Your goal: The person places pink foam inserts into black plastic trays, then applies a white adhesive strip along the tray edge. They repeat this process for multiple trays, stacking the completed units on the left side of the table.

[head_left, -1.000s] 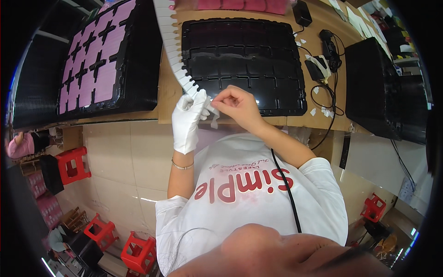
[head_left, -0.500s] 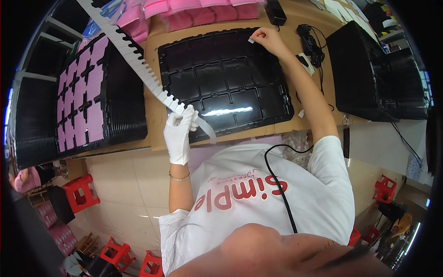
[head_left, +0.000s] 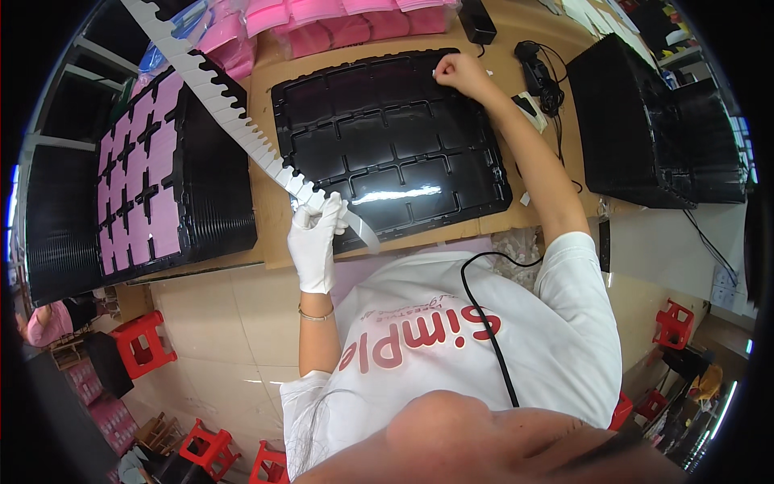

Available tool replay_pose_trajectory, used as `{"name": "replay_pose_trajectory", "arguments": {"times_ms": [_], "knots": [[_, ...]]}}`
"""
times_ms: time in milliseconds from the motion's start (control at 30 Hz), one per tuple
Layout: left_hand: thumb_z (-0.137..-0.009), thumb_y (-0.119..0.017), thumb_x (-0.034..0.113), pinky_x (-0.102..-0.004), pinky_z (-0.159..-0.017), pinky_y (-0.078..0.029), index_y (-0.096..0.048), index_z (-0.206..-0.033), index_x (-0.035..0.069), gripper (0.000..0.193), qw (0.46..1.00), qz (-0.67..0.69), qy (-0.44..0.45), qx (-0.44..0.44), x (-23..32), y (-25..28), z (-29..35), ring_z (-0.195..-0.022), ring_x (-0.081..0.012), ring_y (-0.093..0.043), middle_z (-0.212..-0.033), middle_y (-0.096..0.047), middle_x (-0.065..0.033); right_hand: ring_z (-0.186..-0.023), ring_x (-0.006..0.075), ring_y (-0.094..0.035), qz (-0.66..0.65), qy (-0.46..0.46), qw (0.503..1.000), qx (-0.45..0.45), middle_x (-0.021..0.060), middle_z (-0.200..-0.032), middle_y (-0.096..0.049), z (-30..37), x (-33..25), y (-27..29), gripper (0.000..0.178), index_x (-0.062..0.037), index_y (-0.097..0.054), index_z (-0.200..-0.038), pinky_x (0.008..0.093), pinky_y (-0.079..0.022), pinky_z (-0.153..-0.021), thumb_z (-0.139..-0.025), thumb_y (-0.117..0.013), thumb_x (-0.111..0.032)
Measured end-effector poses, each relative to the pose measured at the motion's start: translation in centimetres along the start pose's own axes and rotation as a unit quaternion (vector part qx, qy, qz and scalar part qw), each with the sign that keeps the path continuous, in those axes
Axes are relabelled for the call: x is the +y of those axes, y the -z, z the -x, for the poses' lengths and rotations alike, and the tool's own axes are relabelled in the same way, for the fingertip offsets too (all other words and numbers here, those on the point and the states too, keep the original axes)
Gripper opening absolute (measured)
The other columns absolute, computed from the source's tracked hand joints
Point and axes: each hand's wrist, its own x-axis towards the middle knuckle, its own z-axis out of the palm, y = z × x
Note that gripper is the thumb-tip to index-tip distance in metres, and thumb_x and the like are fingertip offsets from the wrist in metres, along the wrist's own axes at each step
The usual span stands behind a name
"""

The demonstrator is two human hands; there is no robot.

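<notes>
Through clasped left hand (head_left: 313, 248), white strip (head_left: 219, 103), over tray (head_left: 367, 141) corner, right hand (head_left: 466, 76) pinching tab (head_left: 434, 73)

the strip (head_left: 219, 103) is white, the tray (head_left: 371, 137) black, the packets (head_left: 363, 31) pink and the stools (head_left: 123, 344) red.

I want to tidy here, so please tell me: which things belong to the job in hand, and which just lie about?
Seem part of the job:
white strip, in the left hand
white bit, in the right hand
black tray, near both hands

Seem just lying about:
cable
small box
scrap
red stools
</notes>
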Motion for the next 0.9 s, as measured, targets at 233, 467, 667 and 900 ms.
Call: {"name": "replay_pose_trajectory", "arguments": {"times_ms": [233,467,667,900], "knots": [[-0.088,-0.072,0.015,-0.0185,-0.058,-0.044,-0.065,-0.092,0.003,0.013,1.0,-0.013,0.008,-0.019,0.0,0.2,0.2,-0.064,-0.0042,-0.057,-0.082,-0.068,-0.0034,-0.077,0.015,-0.055,-0.616,-0.12,0.775,-0.068,0.0114,-0.09,-0.061,11.7,-7.0,-1.4,0.009,-0.0035,-0.055,-0.095,0.0242,-0.045,-0.07,-0.086,-0.054,-0.005],[-0.089,-0.071,0.018,-0.018,-0.059,-0.044,-0.064,-0.092,0.004,0.016,0.998,-0.014,0.026,-0.061,-0.3,-1.8,1.8,-0.064,-0.004,-0.056,-0.078,-0.065,-0.0009,-0.069,0.0086,-0.052,-0.528,-0.161,0.819,-0.157,0.0034,-0.083,-0.063,19.1,-16.3,-6.4,0.021,0.002,-0.065,-0.101,0.0228,-0.044,-0.065,-0.085,-0.066,-0.012],[-0.092,-0.066,0.019,-0.0189,-0.059,-0.045,-0.062,-0.094,0.003,0.017,0.993,0.071,0.037,-0.085,-0.3,-2.2,2.0,-0.061,-0.0055,-0.057,-0.077,-0.065,-0.0029,-0.066,0.007,-0.053,-0.305,0.027,0.952,0.014,0.0003,-0.075,-0.06,20.5,-17.5,-6.6,0.015,-0.0039,-0.07,-0.089,0.0239,-0.043,-0.06,-0.077,-0.076,-0.01],[-0.092,-0.067,0.019,-0.0186,-0.056,-0.044,-0.061,-0.088,0.004,0.016,0.995,0.046,0.018,-0.088,-0.8,-3.9,2.2,-0.059,-0.0057,-0.055,-0.075,-0.064,-0.003,-0.058,0.0093,-0.046,-0.228,0.162,0.949,0.144,0.0018,-0.069,-0.056,22.1,-17.2,-6.7,0.011,-0.0051,-0.07,-0.083,0.0247,-0.036,-0.05,-0.075,-0.077,-0.005]]}}
